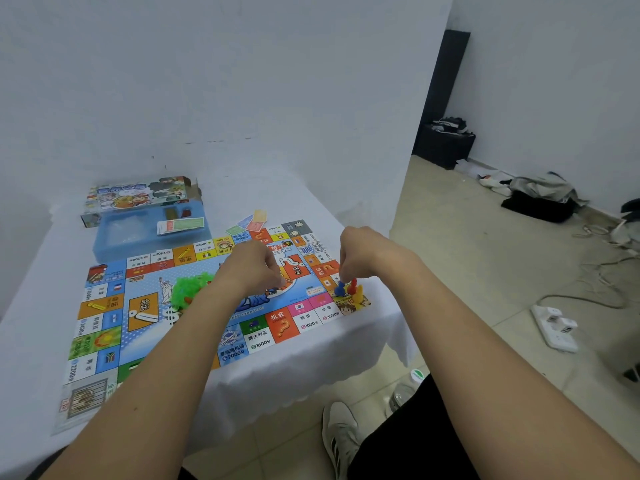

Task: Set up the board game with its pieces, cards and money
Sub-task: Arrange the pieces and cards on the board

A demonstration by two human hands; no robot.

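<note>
The colourful game board (104, 317) lies flat on the white table. At its near right corner stand a blue pawn (340, 289), a red pawn (352, 287) and a yellow pawn (358, 294). My right hand (360, 254) hovers just over them, fingers curled down, fingertips at the red and blue pawns. My left hand (256, 268) is over the board's middle, fingers curled; what it holds is hidden. A heap of green plastic houses (188, 289) lies on the board left of that hand. Loose cards (251, 221) lie fanned at the board's far edge.
A blue plastic tray (114, 249) with paper money and small pieces sits at the back left, the game box (138, 194) behind it. The table's right edge drops to a tiled floor with a power strip (557, 329), cables and clothes.
</note>
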